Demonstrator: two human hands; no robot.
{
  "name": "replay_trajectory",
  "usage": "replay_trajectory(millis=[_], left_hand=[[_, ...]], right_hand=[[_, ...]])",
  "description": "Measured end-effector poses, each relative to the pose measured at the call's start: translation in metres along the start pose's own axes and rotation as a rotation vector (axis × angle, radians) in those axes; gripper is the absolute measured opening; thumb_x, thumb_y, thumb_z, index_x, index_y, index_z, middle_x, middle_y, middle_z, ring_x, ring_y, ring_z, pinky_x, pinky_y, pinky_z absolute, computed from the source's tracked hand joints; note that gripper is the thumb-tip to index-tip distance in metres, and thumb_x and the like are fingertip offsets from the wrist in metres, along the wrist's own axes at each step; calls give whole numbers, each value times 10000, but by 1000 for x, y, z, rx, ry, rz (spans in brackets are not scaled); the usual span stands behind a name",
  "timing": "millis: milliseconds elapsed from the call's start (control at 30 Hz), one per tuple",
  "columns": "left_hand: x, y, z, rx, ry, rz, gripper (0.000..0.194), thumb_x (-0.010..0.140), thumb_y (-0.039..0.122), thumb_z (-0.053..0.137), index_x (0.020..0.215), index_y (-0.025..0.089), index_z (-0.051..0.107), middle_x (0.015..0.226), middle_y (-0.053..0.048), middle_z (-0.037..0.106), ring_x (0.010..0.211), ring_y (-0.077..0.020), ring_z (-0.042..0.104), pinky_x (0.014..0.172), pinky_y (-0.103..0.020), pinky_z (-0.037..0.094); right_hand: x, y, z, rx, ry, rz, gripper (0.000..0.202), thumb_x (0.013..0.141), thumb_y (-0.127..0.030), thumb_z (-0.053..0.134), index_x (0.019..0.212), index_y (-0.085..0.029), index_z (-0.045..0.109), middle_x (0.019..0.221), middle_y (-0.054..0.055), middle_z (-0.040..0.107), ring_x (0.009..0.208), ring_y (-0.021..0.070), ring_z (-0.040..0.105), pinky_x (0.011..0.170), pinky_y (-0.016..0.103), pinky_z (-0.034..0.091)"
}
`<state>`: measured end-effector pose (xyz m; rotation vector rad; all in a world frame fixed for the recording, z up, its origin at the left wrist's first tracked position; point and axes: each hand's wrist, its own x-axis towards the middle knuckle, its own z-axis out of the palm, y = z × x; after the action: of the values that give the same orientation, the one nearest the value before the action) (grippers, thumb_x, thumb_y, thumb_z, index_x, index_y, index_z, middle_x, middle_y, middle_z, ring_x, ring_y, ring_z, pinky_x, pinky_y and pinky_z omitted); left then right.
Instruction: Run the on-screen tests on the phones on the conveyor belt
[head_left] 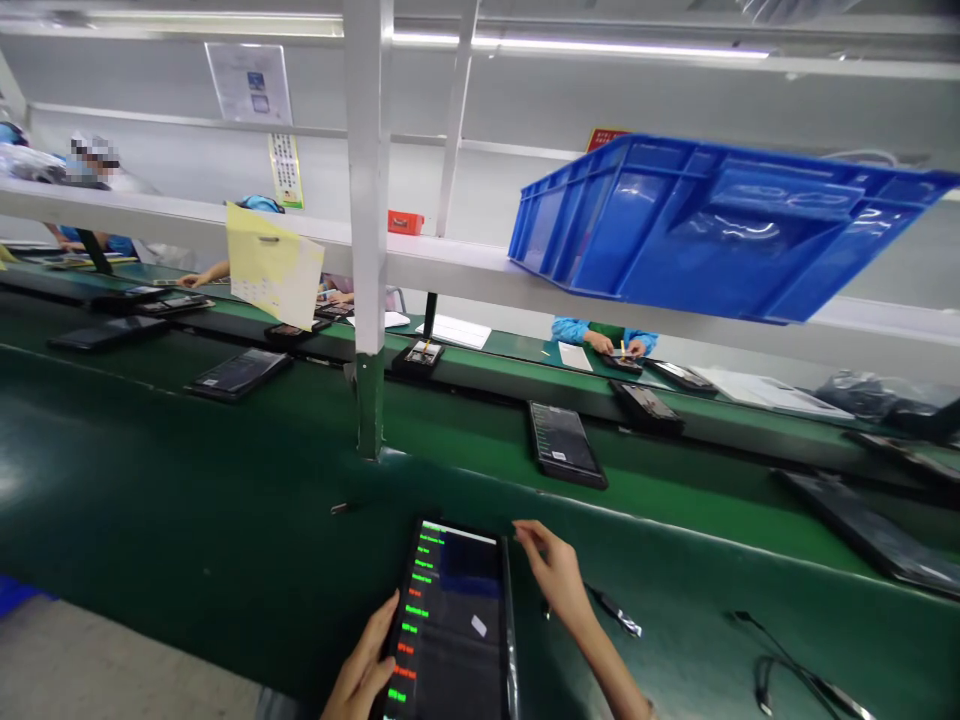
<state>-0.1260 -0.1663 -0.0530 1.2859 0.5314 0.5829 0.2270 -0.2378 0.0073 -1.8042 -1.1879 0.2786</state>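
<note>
A black tablet lies at the lower middle, its lit screen listing tests in green and red letters. A small white label is on its screen. My left hand grips the tablet's left edge, thumb over the front. Beside the upper right edge is my right hand, its fingers bent together in a pinch; whatever they may hold is hidden. Just under that wrist shows a small metallic piece. A short dark cable with a silver plug rests to the right of my right hand.
Another cable lies at the lower right. Several tablets, one with a lit list, lie along the green conveyor. A white post and a shelf with a blue bin stand ahead. Across, a co-worker's hands handle a device.
</note>
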Motion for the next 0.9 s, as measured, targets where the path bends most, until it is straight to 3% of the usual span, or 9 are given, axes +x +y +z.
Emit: replay_trajectory(millis=[100,233,300,367,500,600,700,767,900], left_hand=[[0,4,2,29,-48,-1,616,957,429,556,1528,424,324,1655,90,213,1546,-211,117,1285,-418,83],[-2,14,6,-38,-105,-5,653,946,411,572,1527,472,279,1659,127,168,1550,-217,71,1278,-451,59],[-4,19,9,-58,-82,-13,621,954,413,554,1519,472,304,1655,127,189,1548,-220,87,1277,-457,72],[-5,20,14,-34,-40,-17,595,960,412,547,1508,482,325,1649,133,210,1547,-208,104,1280,-431,82],[0,9,34,86,25,74,662,912,474,632,1495,518,320,1634,126,261,1538,-215,158,1282,-407,112],[12,-2,57,132,15,188,715,912,533,606,1528,501,243,1639,82,258,1523,-241,206,1265,-431,212],[29,-13,81,125,-31,224,734,929,561,546,1551,485,165,1648,54,236,1507,-249,250,1238,-422,290],[40,-23,96,122,-68,206,718,951,539,517,1561,458,148,1652,34,237,1511,-249,237,1244,-420,267],[59,-49,120,193,-66,240,660,986,472,471,1577,370,196,1660,-14,218,1525,-257,184,1259,-437,215]], right_hand=[[-34,39,-24,-192,80,-52,466,1009,-544,406,1177,-198,669,1173,101,687,1098,288,637,946,418,492],[-66,88,-40,-590,140,-203,583,1033,-625,300,1366,-223,561,1376,103,583,1315,365,479,1032,574,387],[-71,106,-50,-661,136,-245,567,1046,-614,279,1343,-223,562,1378,100,580,1288,344,506,1007,540,411],[-70,119,-63,-658,126,-248,537,1052,-594,273,1203,-210,618,1274,105,632,1154,303,589,911,452,468],[-63,133,-91,-725,277,-57,597,1012,-633,191,895,-217,602,913,113,663,817,310,601,711,428,457],[-62,136,-103,-683,419,226,530,957,-634,210,873,-236,551,863,109,654,809,324,594,648,405,439],[-63,135,-107,-559,478,495,467,909,-611,271,928,-238,552,870,108,660,807,306,626,612,355,419],[-63,133,-105,-503,496,550,455,902,-576,283,981,-224,562,880,112,672,790,290,642,636,344,421],[-60,135,-102,-475,531,510,483,919,-496,282,1084,-180,607,950,135,694,865,292,660,713,346,439]])
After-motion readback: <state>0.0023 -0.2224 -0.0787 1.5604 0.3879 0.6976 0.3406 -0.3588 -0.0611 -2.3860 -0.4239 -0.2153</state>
